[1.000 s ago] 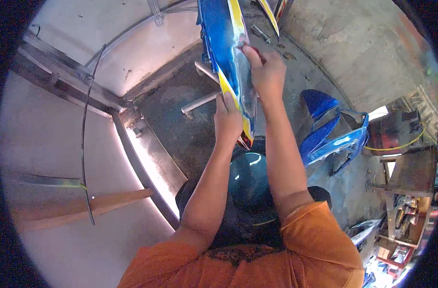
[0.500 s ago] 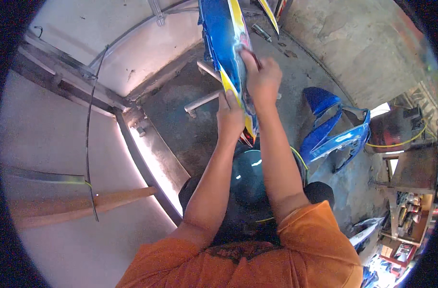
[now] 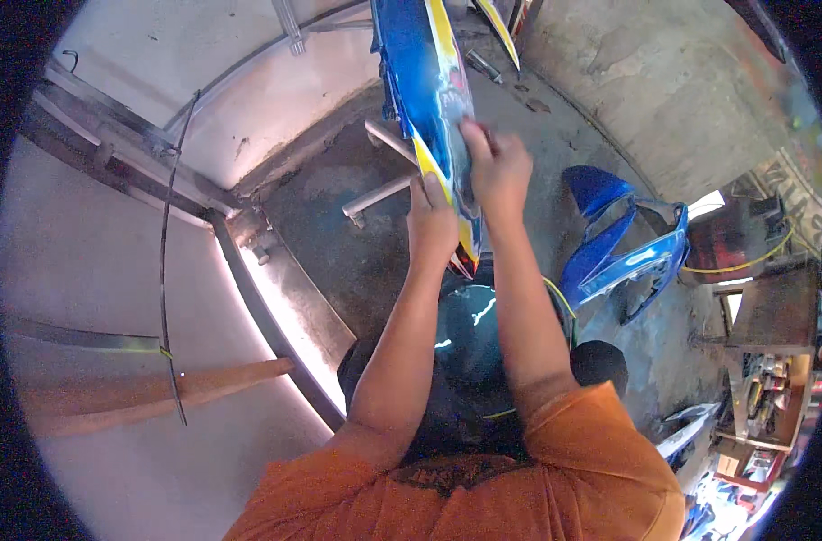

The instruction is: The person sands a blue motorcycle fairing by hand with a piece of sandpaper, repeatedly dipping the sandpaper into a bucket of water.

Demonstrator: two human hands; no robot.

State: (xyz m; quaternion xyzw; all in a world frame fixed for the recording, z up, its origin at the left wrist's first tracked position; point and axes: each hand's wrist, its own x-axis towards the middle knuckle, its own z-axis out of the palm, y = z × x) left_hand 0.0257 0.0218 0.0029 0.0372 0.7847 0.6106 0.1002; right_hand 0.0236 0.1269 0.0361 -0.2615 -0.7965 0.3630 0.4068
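Observation:
A long blue body panel (image 3: 420, 77) with yellow and white stripes extends away from me, its narrow tip nearest me. Along its right side runs a dull, greyish worn patch (image 3: 453, 99). My left hand (image 3: 433, 230) is closed around the panel near the tip, thumb on top. At the panel's right edge, my right hand (image 3: 501, 176) is closed on a small dark reddish piece (image 3: 493, 141). Fingers mostly cover that piece, and its kind cannot be made out. Below the tip, between my knees, is a round dark container (image 3: 470, 338) with a shiny, reflecting surface.
Another blue body panel (image 3: 632, 261) lies on the floor at right. A pale metal stand leg (image 3: 375, 197) shows left of the panel. Farther off are a metal cylinder (image 3: 484, 66) and a striped piece (image 3: 499, 32). Shelves (image 3: 771, 397) stand at far right; a wall (image 3: 123, 270) rises at left.
My right hand has moved down along the panel toward me and slightly right, uncovering more of the greyish patch. My left hand keeps its hold near the tip.

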